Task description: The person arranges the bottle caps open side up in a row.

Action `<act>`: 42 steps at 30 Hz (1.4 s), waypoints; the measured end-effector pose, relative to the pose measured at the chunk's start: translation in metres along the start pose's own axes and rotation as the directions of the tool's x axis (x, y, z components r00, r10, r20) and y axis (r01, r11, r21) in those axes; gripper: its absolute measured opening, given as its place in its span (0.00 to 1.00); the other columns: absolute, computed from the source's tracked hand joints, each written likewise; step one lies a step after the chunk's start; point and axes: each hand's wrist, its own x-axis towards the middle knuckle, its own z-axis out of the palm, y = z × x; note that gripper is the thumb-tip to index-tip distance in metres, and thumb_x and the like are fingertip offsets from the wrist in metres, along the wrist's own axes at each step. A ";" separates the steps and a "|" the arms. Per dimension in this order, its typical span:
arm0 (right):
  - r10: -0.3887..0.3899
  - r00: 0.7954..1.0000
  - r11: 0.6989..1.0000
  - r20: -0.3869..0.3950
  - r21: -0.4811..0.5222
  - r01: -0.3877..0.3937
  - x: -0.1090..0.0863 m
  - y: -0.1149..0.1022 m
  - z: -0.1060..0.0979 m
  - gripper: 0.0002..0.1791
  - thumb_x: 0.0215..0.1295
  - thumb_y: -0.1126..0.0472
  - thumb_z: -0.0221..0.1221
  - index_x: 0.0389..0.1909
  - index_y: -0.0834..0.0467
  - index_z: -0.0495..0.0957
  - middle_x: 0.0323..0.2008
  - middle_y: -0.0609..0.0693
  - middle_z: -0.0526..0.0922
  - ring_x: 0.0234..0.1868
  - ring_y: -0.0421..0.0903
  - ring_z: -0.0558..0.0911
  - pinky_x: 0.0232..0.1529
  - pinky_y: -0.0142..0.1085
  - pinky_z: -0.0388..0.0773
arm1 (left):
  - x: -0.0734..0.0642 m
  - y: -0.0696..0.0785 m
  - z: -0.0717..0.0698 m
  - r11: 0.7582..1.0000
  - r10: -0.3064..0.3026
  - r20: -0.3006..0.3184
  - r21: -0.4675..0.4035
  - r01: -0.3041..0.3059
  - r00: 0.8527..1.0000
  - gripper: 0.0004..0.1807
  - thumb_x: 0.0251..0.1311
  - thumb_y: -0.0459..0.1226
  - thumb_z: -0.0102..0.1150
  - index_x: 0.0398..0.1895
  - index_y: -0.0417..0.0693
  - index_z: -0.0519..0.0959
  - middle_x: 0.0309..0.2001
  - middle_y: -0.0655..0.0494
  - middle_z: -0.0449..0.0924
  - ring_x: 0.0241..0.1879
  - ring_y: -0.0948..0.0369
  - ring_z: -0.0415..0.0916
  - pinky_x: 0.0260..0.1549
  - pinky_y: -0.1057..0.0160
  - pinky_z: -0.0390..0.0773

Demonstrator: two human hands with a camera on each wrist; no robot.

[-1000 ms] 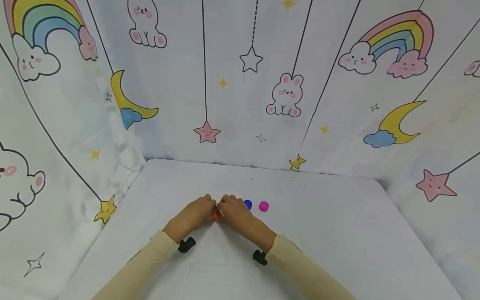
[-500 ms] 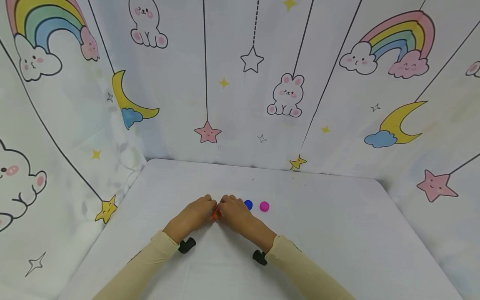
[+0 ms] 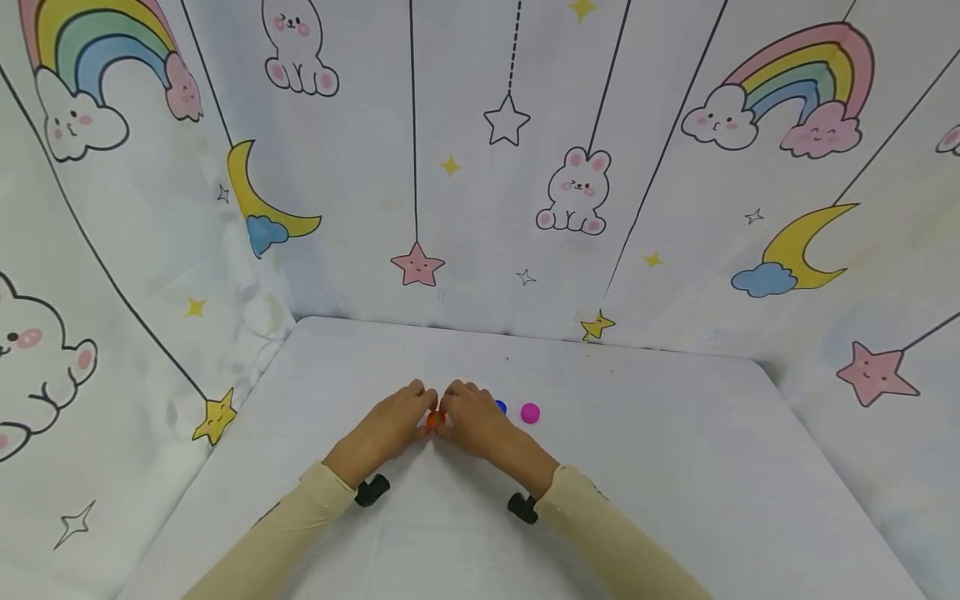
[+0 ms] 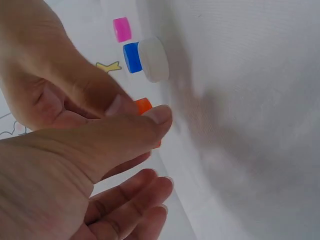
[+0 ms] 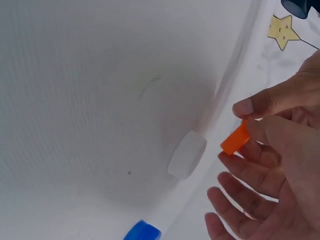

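Note:
Both hands meet over the middle of the table around a small orange bottle cap [image 3: 432, 422]. My left hand [image 3: 390, 425] pinches the cap, its thumb lying across it in the left wrist view. From the other side my right hand [image 3: 480, 423] holds the same cap [image 5: 235, 140] between thumb and fingers, the remaining fingers spread and bent. Parts of the cap are hidden behind thumbs and fingers. A white cap [image 5: 188, 156] lies on the table near the hands, with a blue cap [image 4: 131, 57] beside it. The pink cap [image 3: 530, 413] is farther right.
A white cloth covers the table [image 3: 645, 467]. Behind it hangs a printed curtain [image 3: 480, 200] with rainbows, moons, stars and rabbits. A black wrist device [image 3: 371, 490] sits under the left wrist, another black device [image 3: 522, 507] under the right.
Both hands have shifted slightly away from the body with the orange cap between them. The right hand now covers more of the blue cap. The pink cap stays in place.

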 end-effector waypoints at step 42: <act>0.015 0.991 0.990 -0.134 0.143 0.004 -0.008 0.014 -0.002 0.20 0.67 0.51 0.63 0.55 0.55 0.76 0.54 0.50 0.76 0.52 0.46 0.74 0.52 0.40 0.75 | 0.000 -0.007 -0.016 0.981 -0.091 -0.118 -0.183 0.068 0.989 0.06 0.60 0.35 0.71 0.37 0.44 0.84 0.39 0.53 0.74 0.38 0.59 0.77 0.41 0.60 0.79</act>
